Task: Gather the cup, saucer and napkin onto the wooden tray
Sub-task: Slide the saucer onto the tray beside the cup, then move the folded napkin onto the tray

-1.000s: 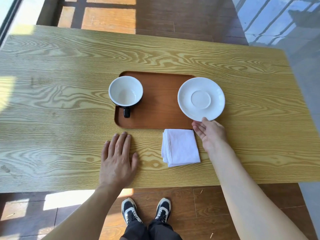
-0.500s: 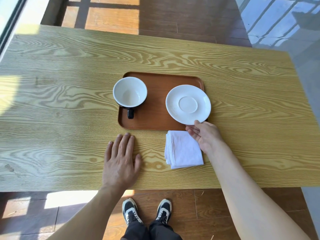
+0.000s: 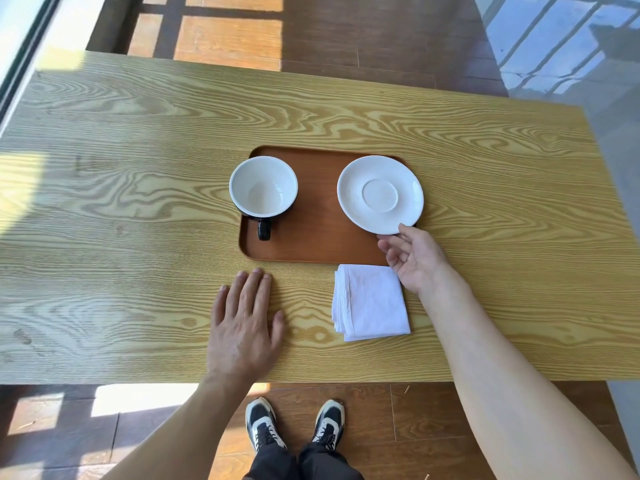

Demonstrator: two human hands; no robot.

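A brown wooden tray (image 3: 318,220) lies mid-table. On its left part stands the cup (image 3: 263,188), white inside and black outside, handle toward me. The white saucer (image 3: 380,194) rests on the tray's right part, its rim reaching over the tray's right edge. My right hand (image 3: 415,261) is just in front of the saucer with loose, parted fingers; only the thumb tip touches the rim. A folded white napkin (image 3: 370,303) lies on the table in front of the tray, beside my right wrist. My left hand (image 3: 242,323) lies flat on the table, holding nothing.
The light wooden table (image 3: 138,202) has its near edge just behind my left wrist. My feet in black and white shoes (image 3: 294,424) stand on a wooden floor below. Sunlight falls on the table's left end.
The saucer moved left from the bare table onto the tray's right part. My right hand's grip on its rim has loosened and the fingers have drawn back. My left hand stayed flat.
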